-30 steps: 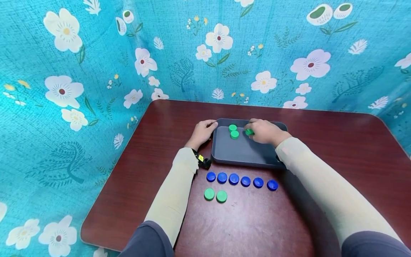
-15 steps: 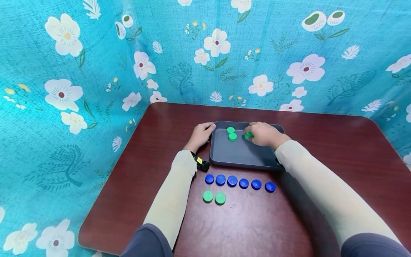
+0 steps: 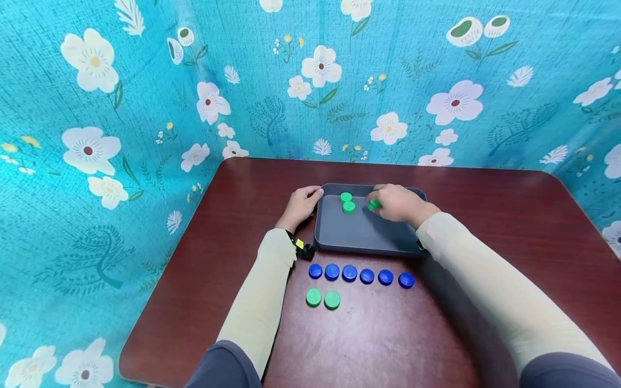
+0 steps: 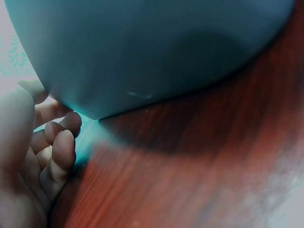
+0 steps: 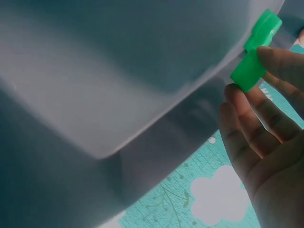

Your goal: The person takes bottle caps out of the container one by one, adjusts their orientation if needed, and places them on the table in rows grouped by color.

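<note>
My right hand (image 3: 399, 203) reaches over the far part of the grey tray (image 3: 364, 231) and pinches a green bottle cap (image 5: 248, 71) between thumb and fingers. Two other green caps (image 3: 346, 198) lie touching inside the tray, left of that hand. My left hand (image 3: 302, 206) holds the tray's far left corner; in the left wrist view, its fingers (image 4: 64, 152) curl beside the tray's edge. Below the tray's near side, several blue bottle caps (image 3: 349, 272) lie in a row on the table. Two green caps (image 3: 314, 297) sit in front of them.
The dark red wooden table (image 3: 204, 291) has rounded corners. A blue flowered curtain (image 3: 271, 81) hangs behind it and along its left side. A black wrist camera (image 3: 304, 249) on the left wrist is close to the tray's near left corner.
The head view has shifted slightly. Both hands keep their places at the tray, with the right one still pinching the green cap; the other caps have not moved on their surfaces.
</note>
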Tool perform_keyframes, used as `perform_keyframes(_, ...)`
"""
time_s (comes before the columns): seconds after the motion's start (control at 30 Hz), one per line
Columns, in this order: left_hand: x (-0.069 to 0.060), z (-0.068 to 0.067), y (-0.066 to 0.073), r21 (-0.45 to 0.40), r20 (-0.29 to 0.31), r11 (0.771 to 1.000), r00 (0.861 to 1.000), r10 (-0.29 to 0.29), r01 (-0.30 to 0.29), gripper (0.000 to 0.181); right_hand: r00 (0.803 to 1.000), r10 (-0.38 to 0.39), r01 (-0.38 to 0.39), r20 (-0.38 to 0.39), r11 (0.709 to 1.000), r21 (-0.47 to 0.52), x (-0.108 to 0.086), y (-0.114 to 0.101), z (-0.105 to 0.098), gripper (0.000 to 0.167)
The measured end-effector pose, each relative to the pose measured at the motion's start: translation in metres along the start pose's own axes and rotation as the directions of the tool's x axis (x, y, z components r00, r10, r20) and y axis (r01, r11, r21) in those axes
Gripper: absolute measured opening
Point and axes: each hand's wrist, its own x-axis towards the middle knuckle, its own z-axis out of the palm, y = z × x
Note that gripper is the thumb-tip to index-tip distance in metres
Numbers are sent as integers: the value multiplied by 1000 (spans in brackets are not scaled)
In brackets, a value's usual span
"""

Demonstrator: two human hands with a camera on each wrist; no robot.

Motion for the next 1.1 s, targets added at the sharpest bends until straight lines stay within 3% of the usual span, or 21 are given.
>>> perform_keyframes(0.33,-2,2,-4,-1,-12,1000,1000,9,-9,44,999,-18,17,-38,999,-27,-7,-7,-11,29)
perform_keyframes(0.6,1,0,0,-3,-8,1000,1000,6,-6,45,997,-45,43,-60,998,-40,-16,-17,-22,30)
perform_keyframes(1.1,0,0,-2,15,-19,999,999,33,-32,45,988,-90,83,-129,995,-60,-36,-30,-27,34)
